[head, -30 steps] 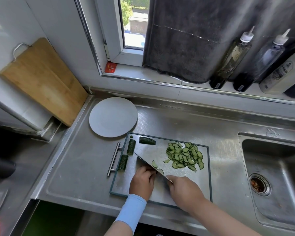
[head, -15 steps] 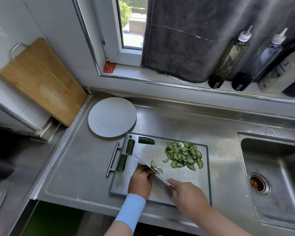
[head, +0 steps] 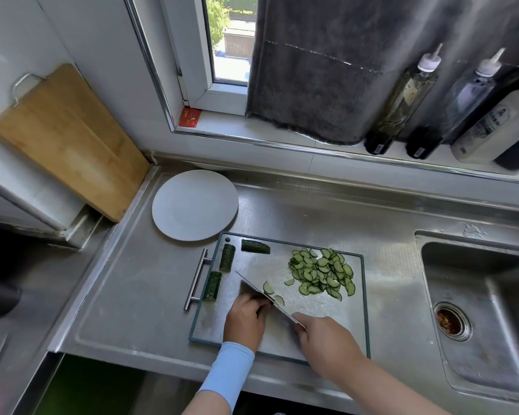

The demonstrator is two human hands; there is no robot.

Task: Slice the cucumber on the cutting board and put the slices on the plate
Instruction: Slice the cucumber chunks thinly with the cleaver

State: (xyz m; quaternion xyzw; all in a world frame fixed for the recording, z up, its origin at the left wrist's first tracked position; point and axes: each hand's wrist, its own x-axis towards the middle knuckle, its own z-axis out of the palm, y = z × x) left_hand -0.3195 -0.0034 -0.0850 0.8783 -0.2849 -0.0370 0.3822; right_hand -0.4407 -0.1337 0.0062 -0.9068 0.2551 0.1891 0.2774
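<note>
Knife (head: 267, 297) slanting across the near half of the cutting board (head: 318, 310), one hand on each side of it.
A wooden board (head: 66, 139) leans on the far-left wall. Right of it, the plate (head: 192, 205) sits just beyond the cutting board's far-left corner. Three cucumber chunks (head: 227, 257) lie along the board's left side. The left hand (head: 244, 320) rests on the board, fingers curled against the blade; whether they pinch anything I cannot tell, as the blade hides it. The right hand (head: 327, 345) is wrapped round the knife's handle. The slices (head: 322, 272) are heaped on the board's far right, with two loose ones just beside the blade. The sink (head: 477, 295) lies right.
</note>
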